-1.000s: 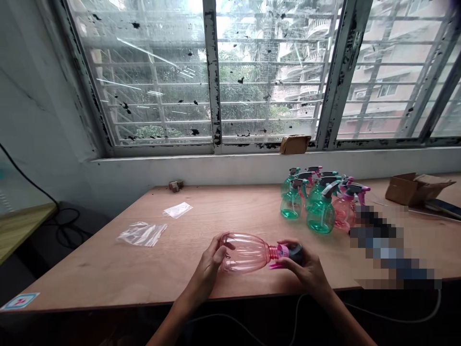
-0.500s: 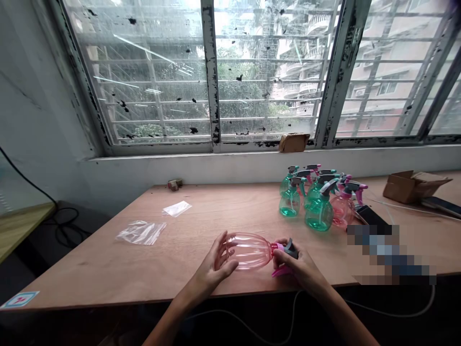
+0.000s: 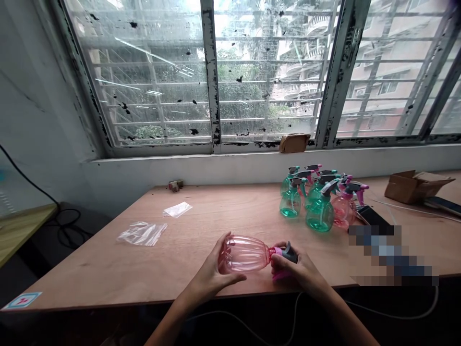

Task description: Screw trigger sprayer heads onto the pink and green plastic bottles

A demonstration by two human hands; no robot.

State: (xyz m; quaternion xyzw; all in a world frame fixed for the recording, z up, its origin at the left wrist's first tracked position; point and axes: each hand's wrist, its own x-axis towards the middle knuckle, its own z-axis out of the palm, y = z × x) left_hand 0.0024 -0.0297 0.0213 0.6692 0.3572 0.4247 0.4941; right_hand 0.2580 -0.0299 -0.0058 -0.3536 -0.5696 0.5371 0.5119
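Note:
A clear pink spray bottle lies sideways between my hands above the table's front part. My left hand cups its base, fingers behind it and thumb stretched along the lower side. Around the pink collar and dark grey spray head at the other end, the fingers of my right hand are closed. The pink trigger points downward, partly hidden by that hand. Farther back stand several upright spray bottles, among them a green one and a pink one.
Two clear plastic bags lie on the wooden table at the left. A dark phone lies beside the bottles. At the right is an open cardboard box. A white cable hangs below the front edge.
My left hand has come closer around the bottle's base. The bottle has turned a little about its length, so its trigger shows less. My right hand keeps hold of the spray head.

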